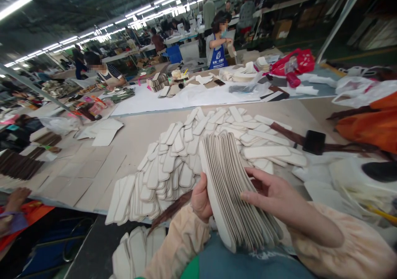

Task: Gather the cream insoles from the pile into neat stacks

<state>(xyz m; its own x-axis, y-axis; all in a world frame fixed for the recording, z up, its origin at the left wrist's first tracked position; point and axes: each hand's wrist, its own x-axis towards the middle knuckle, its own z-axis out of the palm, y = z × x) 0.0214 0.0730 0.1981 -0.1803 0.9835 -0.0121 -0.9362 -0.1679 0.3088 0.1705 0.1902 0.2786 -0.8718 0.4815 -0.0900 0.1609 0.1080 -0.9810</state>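
A thick stack of long, pale, round-ended flat pieces stands on edge close to my body, its layers fanned slightly. My left hand grips the stack's left side, thumb up along the outer piece; its other fingers are hidden behind. On the right side, my right hand rests against the edges, thumb on the near face and fingers reaching over the far side. Beyond the stack spreads a big loose heap of similar pale pieces. More such pieces lie at the lower left beside my left sleeve.
A dark brown strap with a black box lies right of the heap. Flat beige sheets cover the table's left. Across the table, a person in a blue apron works near a red plastic bag. A white container stands at right.
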